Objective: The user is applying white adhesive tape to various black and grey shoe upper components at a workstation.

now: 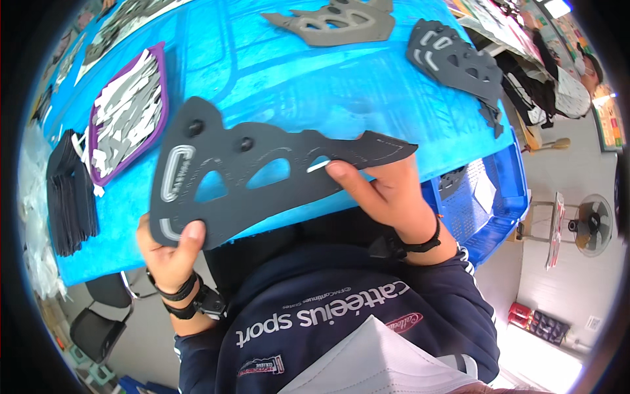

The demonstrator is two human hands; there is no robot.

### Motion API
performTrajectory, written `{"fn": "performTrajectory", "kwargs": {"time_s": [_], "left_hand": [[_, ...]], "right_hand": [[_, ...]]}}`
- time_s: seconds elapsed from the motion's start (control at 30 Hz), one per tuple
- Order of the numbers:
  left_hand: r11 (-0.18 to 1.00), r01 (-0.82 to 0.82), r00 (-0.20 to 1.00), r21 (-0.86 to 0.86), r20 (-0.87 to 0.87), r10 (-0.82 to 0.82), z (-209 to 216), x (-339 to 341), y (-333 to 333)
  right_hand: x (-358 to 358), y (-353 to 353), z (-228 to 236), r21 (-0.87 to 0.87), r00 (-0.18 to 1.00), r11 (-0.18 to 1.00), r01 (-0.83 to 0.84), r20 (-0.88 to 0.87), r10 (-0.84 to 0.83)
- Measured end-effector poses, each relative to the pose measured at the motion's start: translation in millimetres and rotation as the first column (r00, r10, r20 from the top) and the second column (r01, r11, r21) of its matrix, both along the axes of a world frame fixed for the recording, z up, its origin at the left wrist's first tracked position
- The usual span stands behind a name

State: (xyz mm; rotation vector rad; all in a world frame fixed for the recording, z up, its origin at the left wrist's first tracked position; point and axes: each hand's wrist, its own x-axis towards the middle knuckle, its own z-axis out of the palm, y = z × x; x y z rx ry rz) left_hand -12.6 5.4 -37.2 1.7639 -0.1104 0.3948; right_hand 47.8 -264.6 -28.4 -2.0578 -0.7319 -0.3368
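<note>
A flat dark grey shoe upper (262, 198) is held up above the blue-covered table's near edge. It has several cutouts, two round black dots and pale outlined shapes at its left end. My left hand (172, 253) pinches its lower left corner, the thumb on top. Toward the narrow right end, my right hand (387, 194) grips the lower edge; its other fingers are mostly hidden underneath. By that thumb tip, a small white strip (318, 167) lies at the smallest cutout; whether it is stuck down I cannot tell.
On the blue table (295, 88), a purple tray (163, 92) holds white and grey strips. Left of it stands a stack of dark pieces (71, 203). Brownish uppers (367, 33) and dark uppers (453, 59) lie farther off. A blue basket (524, 190) stands at right, a chair (98, 335) at lower left.
</note>
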Motion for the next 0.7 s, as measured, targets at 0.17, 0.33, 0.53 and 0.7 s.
{"fn": "performTrajectory", "kwargs": {"time_s": [0.17,0.33,0.53,0.7], "left_hand": [[0.945,0.269,0.963,0.183,-0.067,-0.261,-1,12,-5],[0.968,0.221,0.969,0.114,-0.134,-0.206,-2,10,-8],[0.926,0.143,0.99,0.349,-0.062,-0.129,-2,15,-8],[0.887,0.231,0.972,0.399,-0.043,-0.233,-3,18,-4]], "right_hand": [[4,-8,-16,0.11,0.96,0.991,0.079,-0.278,-0.046],[9,-17,-11,-0.016,0.977,0.997,-0.079,-0.201,0.074],[14,-18,-12,-0.016,0.973,0.994,-0.113,-0.206,0.107],[13,-15,-14,-0.025,0.976,0.995,-0.101,-0.196,0.094]]}}
